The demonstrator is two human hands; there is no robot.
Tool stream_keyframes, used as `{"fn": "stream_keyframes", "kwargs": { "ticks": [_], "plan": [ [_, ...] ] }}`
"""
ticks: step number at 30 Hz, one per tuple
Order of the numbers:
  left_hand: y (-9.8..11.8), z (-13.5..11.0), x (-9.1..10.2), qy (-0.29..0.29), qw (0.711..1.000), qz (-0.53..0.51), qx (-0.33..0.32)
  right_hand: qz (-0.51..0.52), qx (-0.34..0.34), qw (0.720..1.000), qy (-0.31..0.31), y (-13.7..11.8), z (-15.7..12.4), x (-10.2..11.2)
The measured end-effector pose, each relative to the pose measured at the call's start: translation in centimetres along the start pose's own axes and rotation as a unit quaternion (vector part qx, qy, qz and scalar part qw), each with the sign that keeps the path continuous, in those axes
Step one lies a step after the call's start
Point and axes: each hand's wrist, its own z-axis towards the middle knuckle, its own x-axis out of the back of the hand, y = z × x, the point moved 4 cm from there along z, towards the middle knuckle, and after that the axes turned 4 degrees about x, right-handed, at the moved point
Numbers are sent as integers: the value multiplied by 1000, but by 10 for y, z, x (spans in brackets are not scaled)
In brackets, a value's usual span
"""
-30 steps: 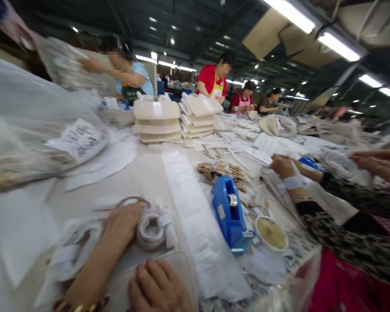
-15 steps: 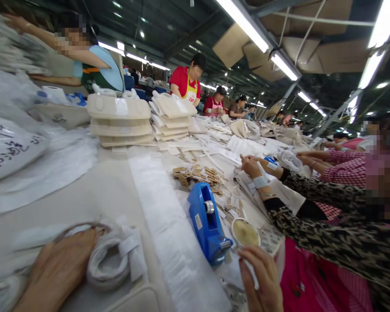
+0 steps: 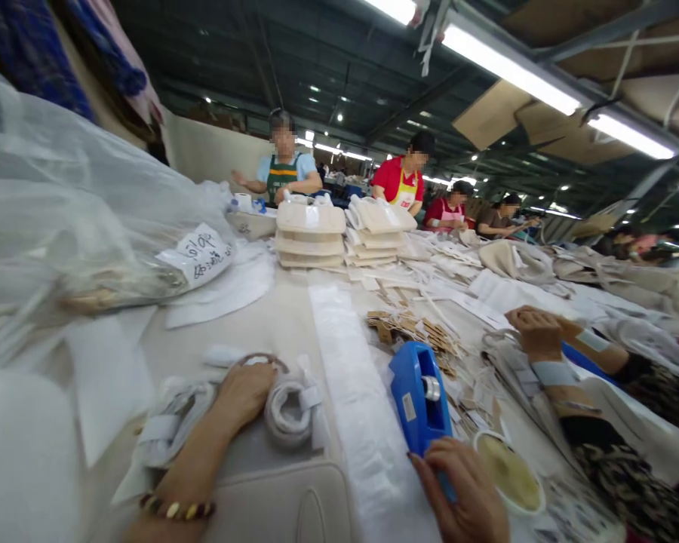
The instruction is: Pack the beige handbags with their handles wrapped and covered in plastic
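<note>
My left hand (image 3: 249,392) lies over a pale beige bag (image 3: 277,494), its fingers bent down beside a thin brown ring-shaped handle (image 3: 268,357). What those fingers grip is hidden. Just right of them sits a coiled strap (image 3: 288,413) in white wrapping, and another wrapped coil (image 3: 178,422) lies left of the wrist. My right hand (image 3: 467,483) is at the near end of a blue tape dispenser (image 3: 422,400), which carries a tape roll (image 3: 431,388). Thumb and forefinger are pinched together there; any tape between them is too small to see.
A strip of white plastic sleeves (image 3: 351,400) runs along the table. Beyond are brown tags (image 3: 419,332) and stacked beige bags (image 3: 310,240). A round tub (image 3: 509,471) stands right. A co-worker's hands (image 3: 543,332) are close by; a large plastic sack (image 3: 107,204) fills the left.
The view has swung left. My right hand has moved up to the tape dispenser's near end, its thumb and forefinger closing. My left hand stays on the bag.
</note>
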Motion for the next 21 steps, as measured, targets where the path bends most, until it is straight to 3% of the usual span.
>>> {"fn": "stream_keyframes", "kwargs": {
  "ticks": [4, 7, 9, 14, 17, 21],
  "plan": [
    [0, -2, 2, 0, 1000, -9, -2, 9, 35, 997, -70, -33, 21, -53],
    [-1, -2, 2, 3, 1000, -16, -11, -48, 68, 990, -118, -40, 30, -85],
    [-2, -1, 1, 6, 1000, -18, -17, -68, 63, 979, -182, -40, 32, -102],
    [-5, 0, -3, 13, 999, -19, -23, -50, 27, 953, -297, -40, 35, -116],
    [-6, -1, -2, 15, 999, -24, -19, -30, 36, 950, -308, -43, 35, -120],
    [-10, -3, 2, 37, 998, -44, -13, 7, 75, 959, -274, -46, 30, -128]
  ]
}}
